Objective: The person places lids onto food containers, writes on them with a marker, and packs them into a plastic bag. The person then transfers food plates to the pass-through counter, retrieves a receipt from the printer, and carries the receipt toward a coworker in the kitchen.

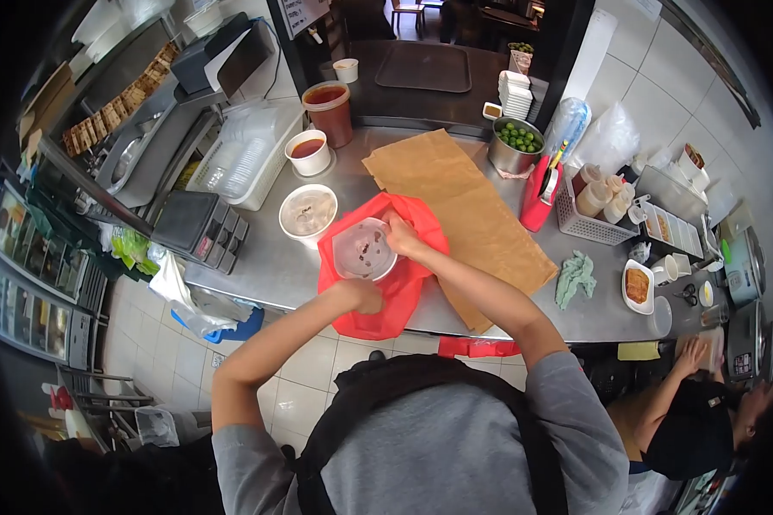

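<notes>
A round takeaway tub [363,251] with a clear lid sits tilted in the mouth of a red plastic bag [421,225]. Dark bits show through the lid. My right hand [402,238] grips the tub's right rim with bent fingers. At its lower edge, inside the front of the bag, my left hand [362,296] is curled against the tub; some of its fingers are hidden. Another lidded tub [308,212] stands on the steel counter just left of the bag. A sheet of brown paper [455,206] lies under the bag's right side.
Behind are a tub of red liquid [307,153], a large brown container [327,116] and a pot of limes [517,142]. A white basket of lids [253,163] stands left. On the right are a green cloth [575,279], sauce bottles [594,197] and a co-worker's hand [689,354].
</notes>
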A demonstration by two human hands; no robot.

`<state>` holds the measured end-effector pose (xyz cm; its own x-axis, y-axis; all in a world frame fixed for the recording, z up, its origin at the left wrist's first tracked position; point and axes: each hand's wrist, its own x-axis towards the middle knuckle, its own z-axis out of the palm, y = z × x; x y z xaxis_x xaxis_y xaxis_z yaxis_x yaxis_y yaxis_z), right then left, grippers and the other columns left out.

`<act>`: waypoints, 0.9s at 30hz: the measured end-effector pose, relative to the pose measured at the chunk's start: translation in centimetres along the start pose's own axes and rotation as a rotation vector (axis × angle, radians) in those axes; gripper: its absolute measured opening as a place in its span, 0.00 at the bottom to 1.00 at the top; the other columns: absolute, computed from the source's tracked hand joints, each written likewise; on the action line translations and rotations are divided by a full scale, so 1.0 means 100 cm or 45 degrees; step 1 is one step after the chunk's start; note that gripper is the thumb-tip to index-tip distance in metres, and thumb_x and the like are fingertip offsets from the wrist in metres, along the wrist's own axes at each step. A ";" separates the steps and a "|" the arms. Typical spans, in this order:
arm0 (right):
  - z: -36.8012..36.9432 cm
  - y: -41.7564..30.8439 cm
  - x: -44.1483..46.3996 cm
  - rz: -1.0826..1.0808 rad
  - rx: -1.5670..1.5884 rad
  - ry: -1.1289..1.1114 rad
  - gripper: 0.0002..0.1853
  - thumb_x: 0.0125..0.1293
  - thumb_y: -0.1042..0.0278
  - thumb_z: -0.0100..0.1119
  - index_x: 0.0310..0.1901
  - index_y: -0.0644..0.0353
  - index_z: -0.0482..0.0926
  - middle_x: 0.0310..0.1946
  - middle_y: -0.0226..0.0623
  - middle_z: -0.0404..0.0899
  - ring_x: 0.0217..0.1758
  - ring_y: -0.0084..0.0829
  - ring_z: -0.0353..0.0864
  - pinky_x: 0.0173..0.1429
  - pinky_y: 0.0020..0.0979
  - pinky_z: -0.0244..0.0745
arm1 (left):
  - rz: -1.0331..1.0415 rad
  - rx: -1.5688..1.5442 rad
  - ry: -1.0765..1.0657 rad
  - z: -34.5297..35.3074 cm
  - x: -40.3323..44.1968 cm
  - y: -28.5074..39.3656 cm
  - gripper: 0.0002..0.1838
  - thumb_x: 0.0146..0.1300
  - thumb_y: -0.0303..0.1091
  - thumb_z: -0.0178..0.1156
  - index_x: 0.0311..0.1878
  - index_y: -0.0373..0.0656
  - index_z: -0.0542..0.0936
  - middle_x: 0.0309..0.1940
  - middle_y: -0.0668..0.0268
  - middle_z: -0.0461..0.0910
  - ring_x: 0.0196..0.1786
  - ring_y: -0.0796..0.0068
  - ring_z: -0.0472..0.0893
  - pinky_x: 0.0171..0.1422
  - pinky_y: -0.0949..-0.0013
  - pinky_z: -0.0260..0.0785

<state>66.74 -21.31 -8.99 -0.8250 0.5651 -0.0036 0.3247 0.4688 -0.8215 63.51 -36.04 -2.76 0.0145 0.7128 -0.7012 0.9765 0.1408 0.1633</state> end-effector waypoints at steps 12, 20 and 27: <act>-0.025 0.007 0.021 -0.200 -0.252 -0.150 0.15 0.67 0.64 0.41 0.45 0.62 0.75 0.44 0.51 0.77 0.47 0.45 0.77 0.51 0.40 0.69 | -0.365 0.189 0.135 0.031 -0.006 -0.025 0.17 0.59 0.33 0.50 0.52 0.39 0.74 0.53 0.52 0.74 0.56 0.52 0.73 0.65 0.48 0.57; -0.017 0.034 0.048 -0.130 -0.442 -0.506 0.20 0.70 0.55 0.37 0.50 0.58 0.74 0.46 0.45 0.77 0.50 0.41 0.75 0.54 0.36 0.67 | -0.300 0.674 -0.116 0.069 0.050 -0.056 0.30 0.62 0.35 0.47 0.68 0.42 0.55 0.69 0.50 0.51 0.71 0.49 0.51 0.71 0.44 0.44; -0.001 0.018 0.042 0.005 -0.044 -0.345 0.20 0.70 0.57 0.37 0.50 0.63 0.73 0.45 0.44 0.78 0.49 0.35 0.76 0.54 0.34 0.68 | -0.160 0.530 -0.051 0.050 0.046 -0.046 0.29 0.62 0.36 0.48 0.67 0.42 0.58 0.68 0.50 0.53 0.70 0.49 0.52 0.70 0.45 0.45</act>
<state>63.91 -18.01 -10.41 -0.9159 0.3669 -0.1626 0.3396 0.4926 -0.8013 60.15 -36.84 -10.22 -0.1093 0.6793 -0.7256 0.9746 -0.0704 -0.2127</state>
